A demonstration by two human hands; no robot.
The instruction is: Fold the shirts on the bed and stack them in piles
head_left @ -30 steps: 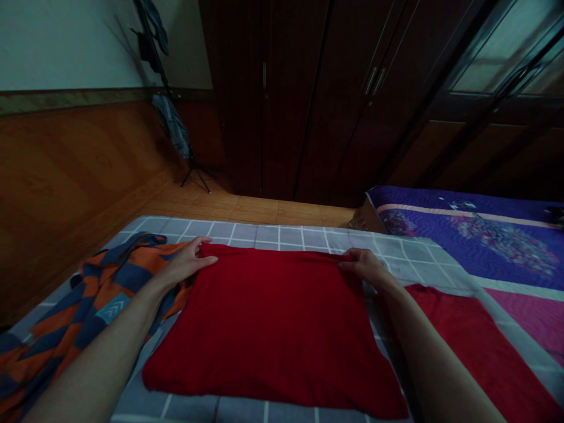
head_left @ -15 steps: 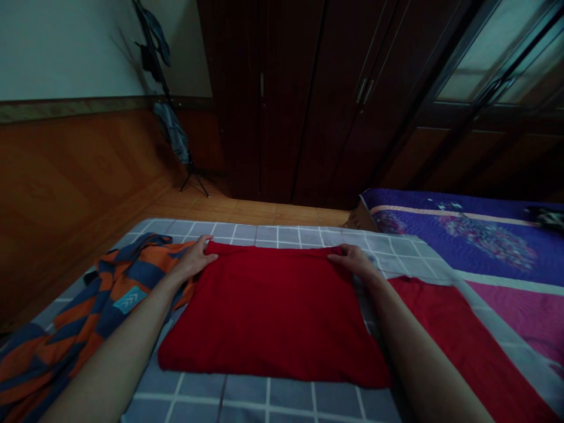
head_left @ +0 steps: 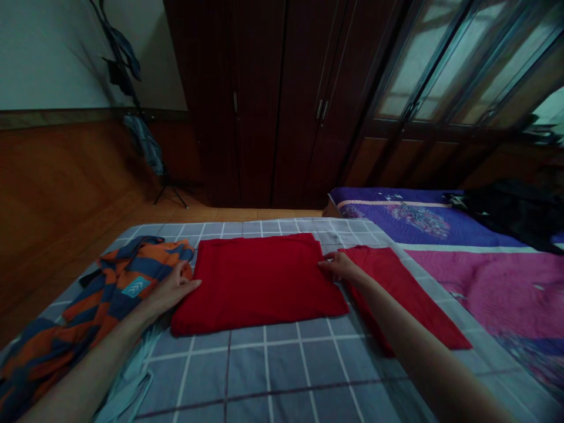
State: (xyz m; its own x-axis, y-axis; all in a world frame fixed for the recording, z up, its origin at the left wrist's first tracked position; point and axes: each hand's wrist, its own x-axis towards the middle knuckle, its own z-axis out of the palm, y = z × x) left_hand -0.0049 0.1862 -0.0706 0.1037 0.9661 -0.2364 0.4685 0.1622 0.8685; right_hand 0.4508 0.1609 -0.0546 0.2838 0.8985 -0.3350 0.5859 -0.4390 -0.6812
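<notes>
A red garment, folded into a flat rectangle (head_left: 259, 285), lies on the grey checked bed sheet (head_left: 264, 376). At its left edge is my left hand (head_left: 174, 288), thumb stretched toward the cloth and fingers apart. My right hand (head_left: 341, 266) is at the right edge, its fingertips touching the cloth there, with a small gap between thumb and finger. A second folded red cloth (head_left: 405, 294) lies to the right, partly behind my right forearm. Beside my left hand is a crumpled orange and blue striped garment (head_left: 150, 261) with a light blue patch.
A light blue cloth (head_left: 132, 370) shows under my left forearm. To the right is another bed with a purple and pink cover (head_left: 462, 276) and a dark garment (head_left: 515, 211) on it. A dark wardrobe (head_left: 255, 117) and a coat stand (head_left: 170, 188) stand beyond the bed.
My hands have let go of the far corners and come back along the sides of the folded red garment. The view has turned right, showing more of the other bed.
</notes>
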